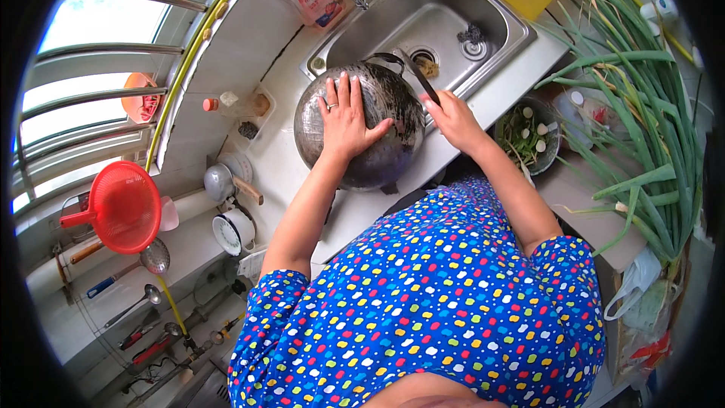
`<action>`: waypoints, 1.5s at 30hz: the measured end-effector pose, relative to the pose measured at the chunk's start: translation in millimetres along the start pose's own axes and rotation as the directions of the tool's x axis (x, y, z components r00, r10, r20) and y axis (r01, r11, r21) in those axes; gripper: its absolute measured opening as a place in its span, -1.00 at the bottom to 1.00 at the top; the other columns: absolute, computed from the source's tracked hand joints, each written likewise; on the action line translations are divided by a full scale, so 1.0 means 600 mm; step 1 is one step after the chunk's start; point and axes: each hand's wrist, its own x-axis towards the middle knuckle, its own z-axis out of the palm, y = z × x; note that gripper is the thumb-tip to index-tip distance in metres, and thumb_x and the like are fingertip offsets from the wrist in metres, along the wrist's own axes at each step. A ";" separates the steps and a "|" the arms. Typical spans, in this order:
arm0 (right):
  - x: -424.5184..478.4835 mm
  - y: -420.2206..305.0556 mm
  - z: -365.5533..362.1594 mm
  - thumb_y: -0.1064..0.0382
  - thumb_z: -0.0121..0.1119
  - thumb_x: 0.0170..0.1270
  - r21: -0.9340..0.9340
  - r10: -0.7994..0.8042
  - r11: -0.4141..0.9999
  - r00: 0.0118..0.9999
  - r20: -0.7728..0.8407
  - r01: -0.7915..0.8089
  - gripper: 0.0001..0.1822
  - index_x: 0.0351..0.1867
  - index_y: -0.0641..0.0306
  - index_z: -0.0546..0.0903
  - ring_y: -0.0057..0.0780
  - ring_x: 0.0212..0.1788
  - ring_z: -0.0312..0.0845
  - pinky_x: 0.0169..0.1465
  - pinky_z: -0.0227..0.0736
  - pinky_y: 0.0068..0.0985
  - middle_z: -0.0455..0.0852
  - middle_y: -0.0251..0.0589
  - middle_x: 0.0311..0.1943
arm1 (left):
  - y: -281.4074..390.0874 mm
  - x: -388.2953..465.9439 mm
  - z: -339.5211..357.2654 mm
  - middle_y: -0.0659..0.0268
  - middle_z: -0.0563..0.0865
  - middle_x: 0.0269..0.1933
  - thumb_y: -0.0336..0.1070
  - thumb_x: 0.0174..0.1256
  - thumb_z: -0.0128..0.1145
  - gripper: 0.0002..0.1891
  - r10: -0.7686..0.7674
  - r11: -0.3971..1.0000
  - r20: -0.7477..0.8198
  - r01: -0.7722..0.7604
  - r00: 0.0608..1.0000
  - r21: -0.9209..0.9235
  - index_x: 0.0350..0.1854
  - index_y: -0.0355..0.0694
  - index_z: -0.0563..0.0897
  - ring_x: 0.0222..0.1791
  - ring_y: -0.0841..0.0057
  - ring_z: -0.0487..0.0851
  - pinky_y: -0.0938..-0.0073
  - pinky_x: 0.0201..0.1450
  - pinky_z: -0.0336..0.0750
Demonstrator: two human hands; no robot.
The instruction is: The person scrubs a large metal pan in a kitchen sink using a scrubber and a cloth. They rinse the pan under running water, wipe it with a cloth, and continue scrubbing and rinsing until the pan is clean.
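A wok (391, 96) lies upside down across the white counter and the near left edge of the stainless steel sink, its dark, worn underside up. My left hand (350, 124) rests flat on it with fingers spread, a ring on one finger. My right hand (453, 119), at the right of the wok, grips the dark handle of a long tool (420, 75), whose far end reaches over the sink near the drain; whether it is a knife or a scraper I cannot tell. One loop handle (387, 57) of the wok sticks out over the basin.
The sink (396, 17) holds a dark scouring pad (470, 34) and brown matter at the drain. Detergent bottles (311, 0) stand behind. A bowl of greens (529, 136) and long green onions (645, 102) are at the right. A red strainer (126, 207) hangs at the left.
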 end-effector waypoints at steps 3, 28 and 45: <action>-0.004 -0.007 -0.002 -0.16 -0.07 0.52 0.081 0.288 0.948 0.940 0.186 -0.306 -0.51 -0.12 0.29 0.57 -0.08 -0.37 0.65 -0.22 0.49 -0.23 0.64 0.07 -0.52 | 0.000 -0.003 0.001 -0.04 0.12 0.56 0.50 0.06 0.13 0.16 0.011 1.000 0.007 -0.011 1.000 -0.003 0.52 -0.37 0.15 0.57 -0.10 -0.04 -0.32 0.47 -0.07; 0.036 0.020 0.043 -0.16 -0.17 0.53 -0.476 0.021 0.879 0.999 0.035 -0.002 -0.44 -0.31 0.35 0.56 0.28 -0.35 0.64 -0.24 0.53 0.06 0.67 0.27 -0.51 | -0.070 -0.003 -0.054 -0.12 -0.12 0.58 0.44 -0.50 0.54 0.39 -0.407 0.885 0.292 0.453 0.865 -0.107 0.58 0.38 0.04 0.46 -0.45 0.00 -0.53 0.21 0.24; 0.057 0.003 0.051 -0.28 -0.25 0.51 -0.477 0.100 0.877 0.993 0.056 -0.061 -0.33 -0.29 0.30 0.65 0.25 -0.21 0.65 -0.10 0.54 0.01 0.72 0.24 -0.37 | -0.076 -0.005 -0.038 -0.09 -0.17 0.59 0.47 -0.55 0.55 0.45 -0.450 0.858 0.337 0.505 0.827 -0.093 0.59 0.43 -0.05 0.48 -0.46 -0.05 -0.56 0.21 0.22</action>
